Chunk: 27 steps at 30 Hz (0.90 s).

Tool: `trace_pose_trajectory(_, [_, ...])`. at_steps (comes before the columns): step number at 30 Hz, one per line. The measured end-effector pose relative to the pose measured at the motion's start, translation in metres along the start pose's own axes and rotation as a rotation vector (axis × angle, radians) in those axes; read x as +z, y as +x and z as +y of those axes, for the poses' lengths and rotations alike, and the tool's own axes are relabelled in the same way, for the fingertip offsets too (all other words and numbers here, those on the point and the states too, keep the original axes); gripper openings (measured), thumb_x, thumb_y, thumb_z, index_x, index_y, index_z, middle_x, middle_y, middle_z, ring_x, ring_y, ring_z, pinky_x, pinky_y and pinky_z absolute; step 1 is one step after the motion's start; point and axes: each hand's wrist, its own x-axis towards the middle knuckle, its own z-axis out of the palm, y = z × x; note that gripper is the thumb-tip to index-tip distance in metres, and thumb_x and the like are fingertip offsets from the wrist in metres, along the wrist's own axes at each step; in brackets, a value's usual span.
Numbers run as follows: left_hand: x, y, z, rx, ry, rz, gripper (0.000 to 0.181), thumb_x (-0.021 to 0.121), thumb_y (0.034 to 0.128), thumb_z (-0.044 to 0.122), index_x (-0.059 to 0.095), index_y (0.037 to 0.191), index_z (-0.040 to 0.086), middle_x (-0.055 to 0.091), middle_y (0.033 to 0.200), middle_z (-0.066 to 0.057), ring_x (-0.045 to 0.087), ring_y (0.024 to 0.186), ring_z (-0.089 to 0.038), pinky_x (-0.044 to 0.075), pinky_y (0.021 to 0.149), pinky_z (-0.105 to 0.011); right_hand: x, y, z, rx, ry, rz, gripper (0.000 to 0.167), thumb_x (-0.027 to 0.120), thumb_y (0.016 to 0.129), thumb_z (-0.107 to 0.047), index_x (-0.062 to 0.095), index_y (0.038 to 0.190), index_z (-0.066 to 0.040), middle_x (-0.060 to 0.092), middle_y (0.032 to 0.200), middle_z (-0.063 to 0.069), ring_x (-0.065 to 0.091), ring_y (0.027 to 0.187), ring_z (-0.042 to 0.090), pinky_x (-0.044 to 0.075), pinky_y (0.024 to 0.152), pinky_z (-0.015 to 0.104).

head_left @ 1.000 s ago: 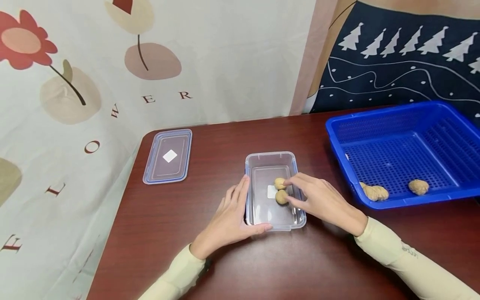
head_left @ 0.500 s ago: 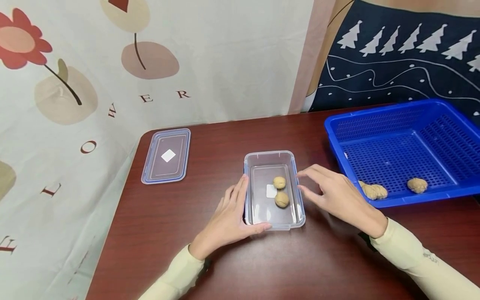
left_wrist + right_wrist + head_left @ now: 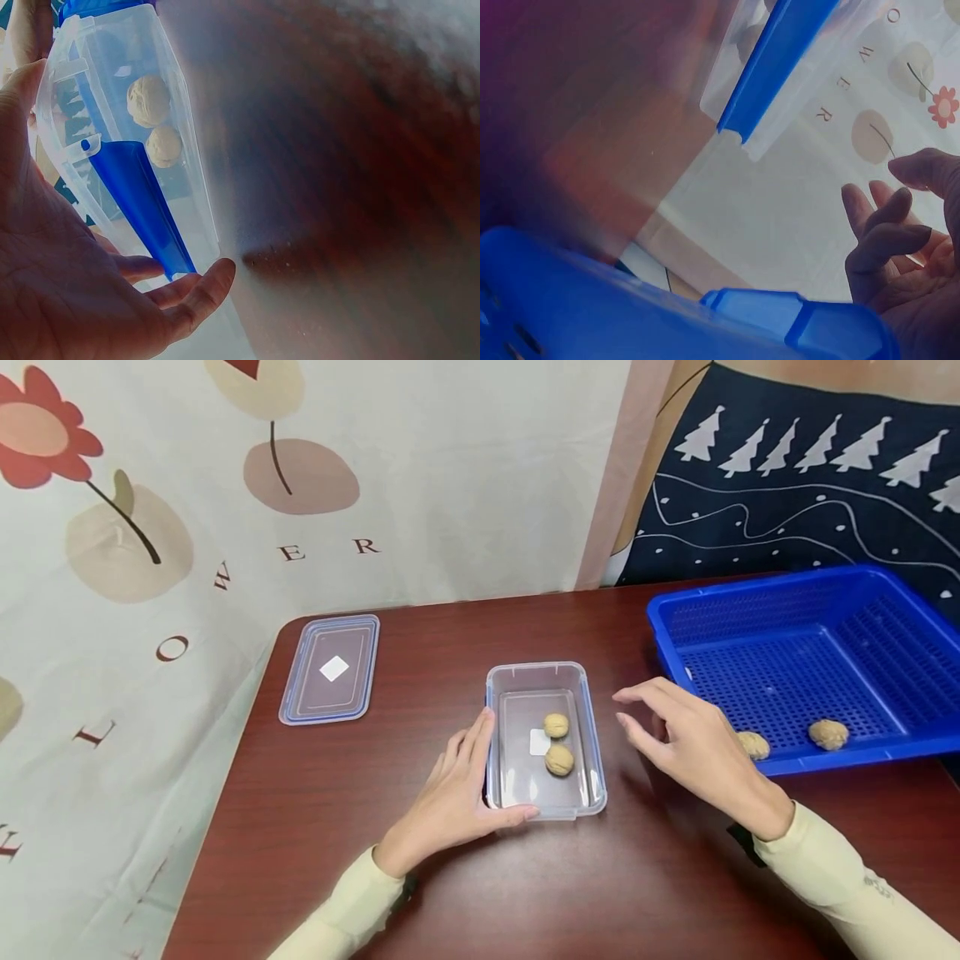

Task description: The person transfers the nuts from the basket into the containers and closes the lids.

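Release looks done: R hand [image 3: 693, 743] has backed out of the clear box [image 3: 525, 710] vs. 1 s ago, now hangs btwn box's right wall and blue basket [image 3: 795, 681], thumb & index apart, nothing grasped. Near walnut [image 3: 559, 760] and far walnut [image 3: 556, 725] sit in box, left of R fingertips, past the wall, untouched. Judging only: this placement seems finished, R hand free. L hand [image 3: 450, 797] hasn't really shifted: fingers along box's left wall, thumb at near rim, bracing w/o clenching. Counts: 1 box; 2 walnuts in it, both right of L fingers, just beside each other; 1 basket, right of R fingertips; 2 walnuts visible in it, i.e. partly hidden walnut [image 3: 753, 745] at back of R hand and basket walnut [image 3: 828, 735] farther right; poss. more behind R hand, can't tell. 1 lid [image 3: 326, 693], off box, flat on table [image 3: 420, 693], well beyond & left of L hand. Labels: 2 white, 1 on lid, 1 at box floor, left of walnuts.
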Motion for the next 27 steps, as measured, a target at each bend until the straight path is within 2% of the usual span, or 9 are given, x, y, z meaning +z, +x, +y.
trace_pose_trajectory(8, [-0.002,-0.002,-0.001,-0.002,-0.007,0.004,0.135,0.081,0.0834,0.076,0.006,0.177,0.012,0.014,0.182,-0.003,0.032,0.154,-0.034,0.034,0.12,-0.058,-0.006,0.006,0.005,-0.005,-0.011,0.093,0.042,0.086,0.09,0.0,0.076,0.128,-0.01,0.071,0.105,0.001,0.051,0.075,0.009,0.039,0.06,0.018])
trace_pose_trajectory(16, [-0.001,-0.002,0.001,-0.001,0.003,0.011,0.137,0.081,0.0822,0.076,0.006,0.177,0.012,0.015,0.182,-0.004,0.034,0.154,-0.035,0.035,0.12,-0.059,-0.017,0.002,0.015,0.062,-0.033,0.188,0.052,0.083,0.092,-0.002,0.07,0.141,-0.007,0.072,0.111,0.009,0.047,0.072,0.009,0.035,0.058,0.02])
trace_pose_trajectory(20, [0.001,0.0,0.002,0.001,-0.003,0.005,0.136,0.08,0.083,0.076,0.006,0.177,0.012,0.014,0.182,-0.003,0.034,0.154,-0.035,0.036,0.12,-0.059,-0.022,0.0,0.021,0.079,-0.047,0.213,0.05,0.084,0.091,-0.002,0.072,0.139,-0.006,0.07,0.106,0.008,0.045,0.072,0.009,0.033,0.059,0.021])
trace_pose_trajectory(27, [0.0,-0.001,0.001,-0.007,0.006,0.008,0.136,0.081,0.0829,0.075,0.007,0.177,0.011,0.014,0.182,-0.003,0.034,0.153,-0.034,0.036,0.119,-0.059,-0.026,-0.004,0.03,0.124,-0.044,0.256,0.042,0.082,0.092,-0.002,0.076,0.134,-0.006,0.055,0.085,0.002,0.042,0.071,0.007,0.031,0.06,0.022])
